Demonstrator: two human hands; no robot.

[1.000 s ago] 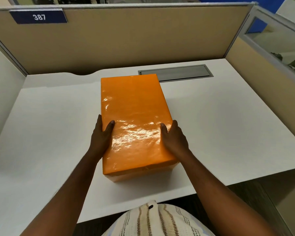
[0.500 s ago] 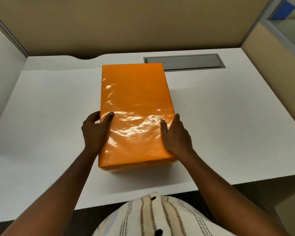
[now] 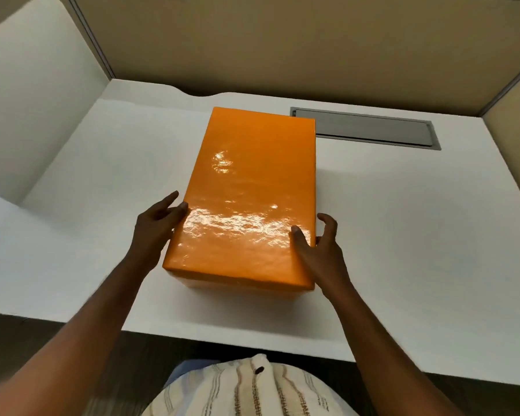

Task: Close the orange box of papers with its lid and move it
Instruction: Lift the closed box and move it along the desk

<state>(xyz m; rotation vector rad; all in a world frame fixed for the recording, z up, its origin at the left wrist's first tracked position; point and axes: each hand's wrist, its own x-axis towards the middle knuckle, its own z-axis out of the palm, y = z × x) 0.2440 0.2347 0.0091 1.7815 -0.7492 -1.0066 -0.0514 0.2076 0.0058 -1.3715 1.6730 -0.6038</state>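
The box, lid on, runs lengthwise from frame centre toward the top, its near end flanked by the left hand and right hand, fingers spread loosely against its sides.

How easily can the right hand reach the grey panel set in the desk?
Probably yes: the right hand rests at the orange box, and only bare desk lies between it and the grey panel.
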